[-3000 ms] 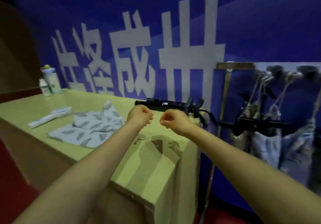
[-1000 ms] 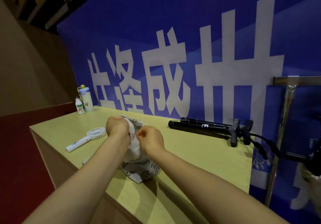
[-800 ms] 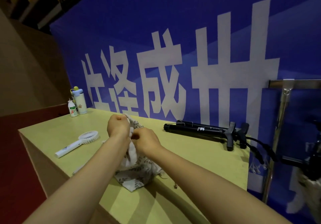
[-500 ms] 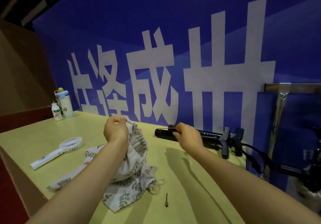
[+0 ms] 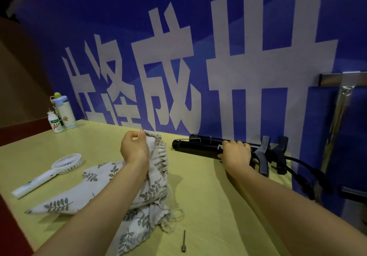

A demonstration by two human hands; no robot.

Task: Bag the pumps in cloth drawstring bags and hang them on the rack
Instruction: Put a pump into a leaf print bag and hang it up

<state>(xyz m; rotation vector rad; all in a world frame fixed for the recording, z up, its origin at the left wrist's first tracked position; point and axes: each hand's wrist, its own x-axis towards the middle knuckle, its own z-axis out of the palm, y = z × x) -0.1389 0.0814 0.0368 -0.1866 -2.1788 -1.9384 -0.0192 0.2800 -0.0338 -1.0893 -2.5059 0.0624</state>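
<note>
My left hand (image 5: pixel 134 148) pinches the gathered rim of a white leaf-print drawstring bag (image 5: pixel 156 178) and holds it up off the table, its mouth turned to the right. More leaf-print cloth (image 5: pixel 79 192) lies flat under my left forearm. My right hand (image 5: pixel 236 153) is closed around the barrel of a black hand pump (image 5: pixel 196 146) lying along the back of the table. A second black pump (image 5: pixel 204 138) lies just behind it, their T-handles (image 5: pixel 263 154) at the right end. The metal rack post (image 5: pixel 337 116) stands beyond the table's right edge.
A white hand-held fan (image 5: pixel 49 173) lies at the left of the yellow-green table (image 5: pixel 208 206). A small metal needle (image 5: pixel 184 243) lies near the front. Two bottles (image 5: pixel 61 114) stand at the back left corner. A black hose (image 5: pixel 305 174) hangs off the right edge. A blue banner wall stands behind.
My right hand left the bag's mouth, reached right and closed on the front pump's barrel. My left hand keeps the bag's rim raised. The view shifted closer and to the right.
</note>
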